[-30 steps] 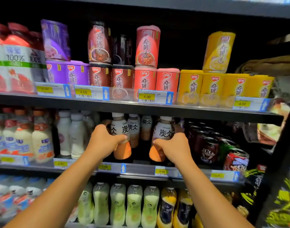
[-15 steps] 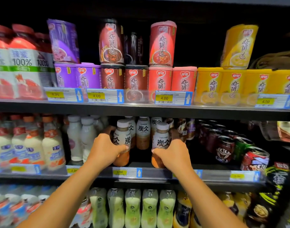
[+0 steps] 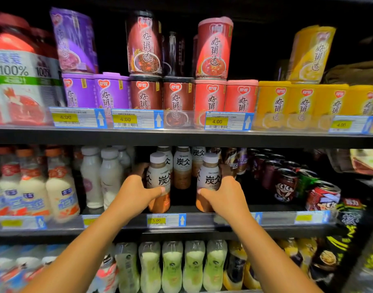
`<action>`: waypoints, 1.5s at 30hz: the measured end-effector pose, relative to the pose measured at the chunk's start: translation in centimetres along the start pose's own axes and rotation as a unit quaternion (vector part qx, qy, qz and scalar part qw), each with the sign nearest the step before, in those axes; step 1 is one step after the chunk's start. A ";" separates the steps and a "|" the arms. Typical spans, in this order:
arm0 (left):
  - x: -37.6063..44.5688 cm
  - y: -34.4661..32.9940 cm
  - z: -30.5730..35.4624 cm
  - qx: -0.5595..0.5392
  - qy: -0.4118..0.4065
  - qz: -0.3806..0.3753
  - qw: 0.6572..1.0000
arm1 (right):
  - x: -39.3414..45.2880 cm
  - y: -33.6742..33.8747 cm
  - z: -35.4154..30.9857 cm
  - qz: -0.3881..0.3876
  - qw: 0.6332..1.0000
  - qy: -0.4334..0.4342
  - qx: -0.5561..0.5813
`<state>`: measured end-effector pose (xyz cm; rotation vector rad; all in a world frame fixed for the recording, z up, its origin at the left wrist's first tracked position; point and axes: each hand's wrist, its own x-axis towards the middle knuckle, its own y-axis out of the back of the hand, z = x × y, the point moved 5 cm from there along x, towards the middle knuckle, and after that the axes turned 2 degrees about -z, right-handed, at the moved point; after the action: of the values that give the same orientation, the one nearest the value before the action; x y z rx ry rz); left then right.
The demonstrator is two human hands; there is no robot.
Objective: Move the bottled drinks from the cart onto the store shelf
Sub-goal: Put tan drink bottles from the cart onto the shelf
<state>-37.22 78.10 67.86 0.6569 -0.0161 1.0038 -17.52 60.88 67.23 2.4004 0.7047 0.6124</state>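
Observation:
Two brown coffee-drink bottles with white caps and white labels stand upright at the front of the middle shelf [image 3: 276,218]. My left hand [image 3: 134,193] grips the left bottle [image 3: 159,172] round its lower half. My right hand [image 3: 225,195] grips the right bottle [image 3: 210,172] the same way. Both bottle bases sit at shelf level behind the price rail. Behind them stand more bottles of the same drink [image 3: 182,166]. The cart is out of view.
White milk bottles [image 3: 101,176] stand left of my left hand, dark cans [image 3: 286,185] right of my right hand. The shelf above [image 3: 181,138] holds porridge cups close over the bottle caps. Green drink bottles [image 3: 173,265] fill the shelf below.
Both bottles have gone from tilted and raised to upright on the shelf front. My hands still hold them. The view has moved closer to the shelf.

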 end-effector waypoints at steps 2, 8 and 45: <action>-0.5 -0.3 -0.2 0.020 0.000 0.013 1.000 | -0.3 0.2 0.1 -0.002 1.000 0.005 -0.010; -2.3 -0.7 0.3 0.126 0.016 0.077 0.989 | -0.6 0.7 0.4 0.022 0.997 0.031 -0.061; 3.7 -1.5 -0.2 0.104 0.026 -0.021 0.994 | 8.5 -3.4 -1.7 0.047 0.998 0.033 -0.026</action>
<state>-34.03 80.50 68.08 0.8184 0.1494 0.9890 -13.17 69.02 68.58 2.3856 0.5987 0.7426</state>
